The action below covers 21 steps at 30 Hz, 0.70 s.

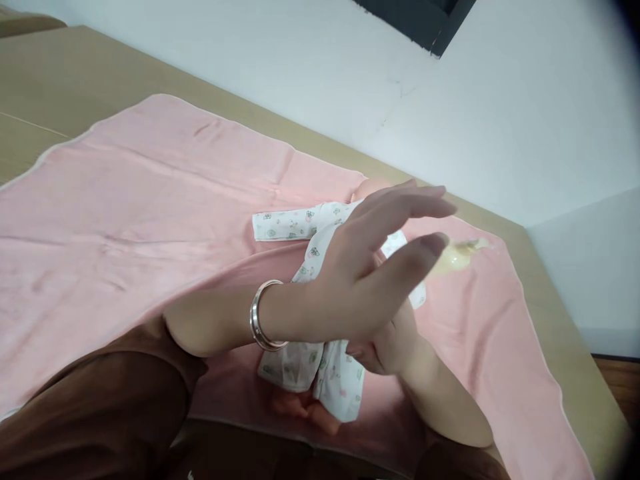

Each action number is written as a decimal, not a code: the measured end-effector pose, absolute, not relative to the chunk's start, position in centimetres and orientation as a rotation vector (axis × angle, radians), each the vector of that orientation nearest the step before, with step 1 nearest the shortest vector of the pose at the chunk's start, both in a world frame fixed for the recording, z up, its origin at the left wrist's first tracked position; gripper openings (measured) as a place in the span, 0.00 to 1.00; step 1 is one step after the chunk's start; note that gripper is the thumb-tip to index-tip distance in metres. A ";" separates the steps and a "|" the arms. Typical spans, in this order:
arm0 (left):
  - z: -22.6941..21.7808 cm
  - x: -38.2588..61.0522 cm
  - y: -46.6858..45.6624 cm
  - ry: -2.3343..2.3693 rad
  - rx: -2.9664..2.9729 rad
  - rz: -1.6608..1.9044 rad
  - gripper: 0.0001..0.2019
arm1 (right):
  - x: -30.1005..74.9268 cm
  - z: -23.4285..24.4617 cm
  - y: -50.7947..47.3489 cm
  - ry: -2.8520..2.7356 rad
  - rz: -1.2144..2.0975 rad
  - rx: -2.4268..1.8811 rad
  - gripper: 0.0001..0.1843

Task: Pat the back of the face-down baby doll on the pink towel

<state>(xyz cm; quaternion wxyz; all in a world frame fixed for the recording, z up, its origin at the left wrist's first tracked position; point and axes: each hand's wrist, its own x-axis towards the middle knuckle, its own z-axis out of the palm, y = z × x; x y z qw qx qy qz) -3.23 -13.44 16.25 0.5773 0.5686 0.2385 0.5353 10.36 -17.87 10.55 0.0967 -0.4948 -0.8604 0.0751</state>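
Observation:
A baby doll [343, 380] in white clothes with a small print lies on a pink blanket [150, 180], its head away from me and its bare feet towards me. One white sleeve stretches out to the left. Over the doll's chest, my left hand [370, 267], with a silver bangle at the wrist, is raised with its fingers out and thumb apart, holding nothing. My right hand [393, 343] crosses beneath it, low over the doll's body; most of its fingers are hidden behind my left hand, as are the doll's face and chest.
A glossy, pale yellow patch [460, 255] is on the blanket to the right of my left hand; what it is I cannot make out. Under the blanket is a wooden tabletop [65, 67]. Behind it rises a white wall [300, 80] with a dark frame [420, 23].

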 end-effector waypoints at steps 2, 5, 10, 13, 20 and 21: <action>15.1 -2.4 -12.0 0.540 1.394 1.239 0.15 | 10.3 10.5 -16.6 -2.519 0.186 -1.284 0.38; 13.1 -1.0 -9.8 0.600 1.683 1.389 0.14 | 10.4 9.8 -14.9 -2.347 0.163 -1.204 0.38; 9.1 1.7 -6.1 0.941 2.253 1.231 0.13 | 11.8 7.0 -12.1 -2.315 0.158 -1.362 0.31; 6.8 2.7 -4.0 1.123 2.343 1.080 0.13 | 12.9 5.2 -10.6 -2.351 0.055 -1.447 0.29; 4.7 3.1 -2.2 1.175 2.164 1.045 0.12 | 14.1 3.9 -9.2 -2.415 0.036 -1.499 0.27; 4.7 3.1 -2.2 1.172 2.141 1.065 0.12 | 14.2 3.9 -9.1 -2.416 0.037 -1.487 0.27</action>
